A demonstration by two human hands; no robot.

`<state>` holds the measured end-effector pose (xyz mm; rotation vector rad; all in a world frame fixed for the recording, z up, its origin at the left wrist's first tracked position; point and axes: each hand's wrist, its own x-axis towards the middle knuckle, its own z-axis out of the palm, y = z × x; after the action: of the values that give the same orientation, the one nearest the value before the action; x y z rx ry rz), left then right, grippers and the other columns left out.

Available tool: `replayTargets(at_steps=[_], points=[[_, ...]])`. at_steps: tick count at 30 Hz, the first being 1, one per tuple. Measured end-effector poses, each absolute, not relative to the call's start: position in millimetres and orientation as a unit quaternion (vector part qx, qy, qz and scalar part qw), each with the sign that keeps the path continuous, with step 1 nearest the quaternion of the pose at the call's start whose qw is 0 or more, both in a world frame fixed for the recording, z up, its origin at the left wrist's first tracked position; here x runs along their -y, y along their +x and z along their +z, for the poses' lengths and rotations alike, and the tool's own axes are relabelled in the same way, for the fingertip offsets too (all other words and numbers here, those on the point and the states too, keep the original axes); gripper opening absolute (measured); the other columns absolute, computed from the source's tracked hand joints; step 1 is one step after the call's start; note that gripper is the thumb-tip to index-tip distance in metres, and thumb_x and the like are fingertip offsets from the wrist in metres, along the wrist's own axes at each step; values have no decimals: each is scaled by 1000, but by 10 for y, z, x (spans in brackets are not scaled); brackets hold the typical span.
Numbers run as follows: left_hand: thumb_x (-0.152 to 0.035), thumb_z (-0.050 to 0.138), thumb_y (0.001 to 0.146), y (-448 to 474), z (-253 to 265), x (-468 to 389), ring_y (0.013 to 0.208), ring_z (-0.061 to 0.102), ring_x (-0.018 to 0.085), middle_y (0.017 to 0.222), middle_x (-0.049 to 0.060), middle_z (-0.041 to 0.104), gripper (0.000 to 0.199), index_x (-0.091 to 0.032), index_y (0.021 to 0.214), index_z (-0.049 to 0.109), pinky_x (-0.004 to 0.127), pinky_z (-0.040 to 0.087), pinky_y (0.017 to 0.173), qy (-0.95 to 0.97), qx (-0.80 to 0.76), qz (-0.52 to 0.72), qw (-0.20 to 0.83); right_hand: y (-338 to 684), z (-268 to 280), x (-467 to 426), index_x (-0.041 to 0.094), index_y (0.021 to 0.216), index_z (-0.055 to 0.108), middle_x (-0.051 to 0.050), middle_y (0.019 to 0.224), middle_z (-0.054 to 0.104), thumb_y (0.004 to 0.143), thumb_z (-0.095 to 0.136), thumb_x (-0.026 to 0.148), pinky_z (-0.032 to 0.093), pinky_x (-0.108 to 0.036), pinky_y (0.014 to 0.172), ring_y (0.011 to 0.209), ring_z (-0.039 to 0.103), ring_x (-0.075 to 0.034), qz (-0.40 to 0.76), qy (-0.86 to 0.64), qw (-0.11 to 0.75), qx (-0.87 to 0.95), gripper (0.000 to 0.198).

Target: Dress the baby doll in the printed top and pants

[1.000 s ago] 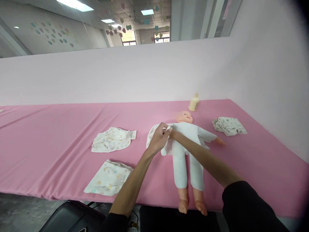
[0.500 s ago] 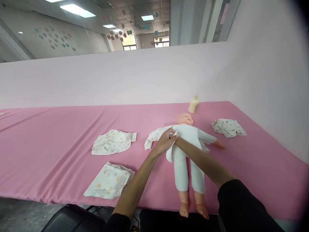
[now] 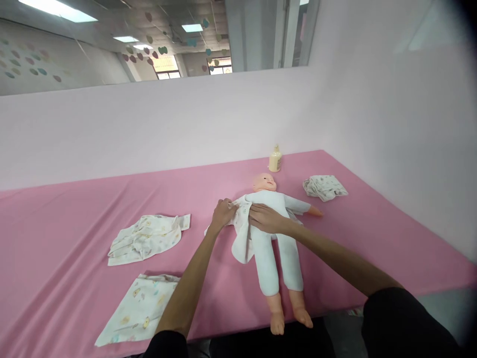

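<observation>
A baby doll (image 3: 275,199) in a white bodysuit lies on its back, its feet at the near edge of the bed. A printed baby shirt (image 3: 242,237) lies loose over the doll's side at the left of the view, its patterned front panel showing. My left hand (image 3: 222,215) is closed, fingers pinching the shirt near the doll's shoulder and sleeve. Across the doll's chest rests my right hand (image 3: 266,219), fingers stretched out flat against the shirt's inner edge. Its thumb is hidden. The doll's arm on the left is covered by the sleeve and my hand.
Left of the doll lie a crumpled printed garment (image 3: 149,238) and a folded printed cloth (image 3: 137,311). Another folded cloth (image 3: 325,187) is on the right. A pale yellow pump bottle (image 3: 275,160) stands behind the doll's head, near the wall. A pink sheet (image 3: 67,223) covers the bed.
My hands have moved apart from their close pinch over the doll's side; the left went outward, the right onto the chest. The shirt panel now shows its print. The view turned right.
</observation>
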<state>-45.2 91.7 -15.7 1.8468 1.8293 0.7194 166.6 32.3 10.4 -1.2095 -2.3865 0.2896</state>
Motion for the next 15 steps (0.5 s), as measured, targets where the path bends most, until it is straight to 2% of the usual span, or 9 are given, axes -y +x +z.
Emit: replayTargets(at_steps=[2,4,6,9,12,15], points=[[-46,57,88,-422,-197,-972,95,61,22,116,11,59,34,-20,108,63,28,40,79,704,-649,210,196,2051,-12,-241,25,130,61,-8,133,61,98,44,34,35,-43,112,129,50,-27,93,-421,264,863,37],[-42,53,91,-371,-207,-1003,96,61,22,115,10,61,30,-20,110,63,29,40,80,731,-636,177,173,2530,-149,-193,20,133,56,-11,138,57,98,41,35,35,-47,111,130,48,-28,56,-515,298,802,41],[-36,49,94,-316,-193,-1022,98,60,23,108,9,64,24,-20,104,63,30,40,81,747,-625,165,154,3002,-281,-203,17,136,53,-15,136,57,93,49,40,39,-49,106,127,50,-33,50,-629,272,727,48],[-27,42,96,-255,-133,-1070,96,61,24,98,9,67,22,-18,91,62,31,40,81,763,-617,149,123,3491,-439,-297,13,142,44,-20,140,53,87,58,40,36,-50,107,131,46,-37,64,-679,197,704,63],[-22,38,96,-208,-34,-1183,94,62,24,96,10,68,23,-18,87,59,32,41,80,768,-617,143,95,3646,-539,-401,13,131,54,-18,129,61,86,57,35,40,-45,101,120,55,-34,85,-674,171,714,50],[-21,35,96,-122,60,-1339,97,62,24,100,10,68,24,-18,91,58,32,41,81,762,-625,151,77,3621,-575,-458,13,117,61,-14,116,67,87,53,27,42,-38,95,110,59,-29,90,-661,192,720,34]])
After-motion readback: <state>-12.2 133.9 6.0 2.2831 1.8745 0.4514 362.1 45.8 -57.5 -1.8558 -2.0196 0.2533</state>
